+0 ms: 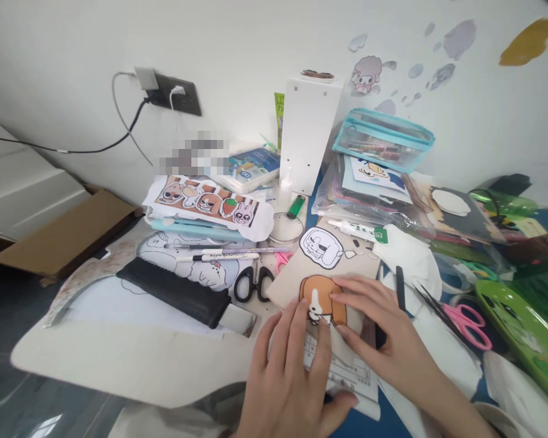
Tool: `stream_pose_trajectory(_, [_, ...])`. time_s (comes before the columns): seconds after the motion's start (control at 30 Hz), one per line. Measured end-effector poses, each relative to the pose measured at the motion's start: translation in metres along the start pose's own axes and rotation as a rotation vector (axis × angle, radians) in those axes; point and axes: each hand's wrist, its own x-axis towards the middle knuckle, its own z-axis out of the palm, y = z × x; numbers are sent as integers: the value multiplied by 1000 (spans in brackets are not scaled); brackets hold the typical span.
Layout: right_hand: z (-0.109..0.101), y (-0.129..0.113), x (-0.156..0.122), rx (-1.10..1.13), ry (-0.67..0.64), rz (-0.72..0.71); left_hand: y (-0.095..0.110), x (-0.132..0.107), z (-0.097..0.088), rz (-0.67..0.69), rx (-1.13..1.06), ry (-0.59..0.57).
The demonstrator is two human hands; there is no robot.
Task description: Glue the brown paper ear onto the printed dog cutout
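My left hand (292,371) lies flat with its fingers stretched out, the fingertips pressing the lower edge of an orange-brown dog cutout (317,296). My right hand (383,331) rests beside it, fingers extended over the cutout's right side. The cutout sits on a tan card sheet (285,281). A black-and-white outlined dog cutout (320,247) lies just above it on the same sheet. A printed white paper (354,374) lies under both hands.
Black-handled scissors (253,282), pens (219,252), a black pouch (173,291), a sticker sheet (207,205), a glue pen (358,230), a green lighter (296,207), pink scissors (468,322), a white box (308,134), a teal zip pouch (383,139) and a green tray (525,334) crowd the table.
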Motion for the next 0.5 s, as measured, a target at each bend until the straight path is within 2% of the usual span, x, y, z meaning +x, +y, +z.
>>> stream_pose_trajectory(0.37, [0,-1,0,18,4,3,-1,-1,0,16,-2,-14])
stream_pose_trajectory(0.5, [0,-2,0,79,17,44,2,-1,0,-29,-19,-14])
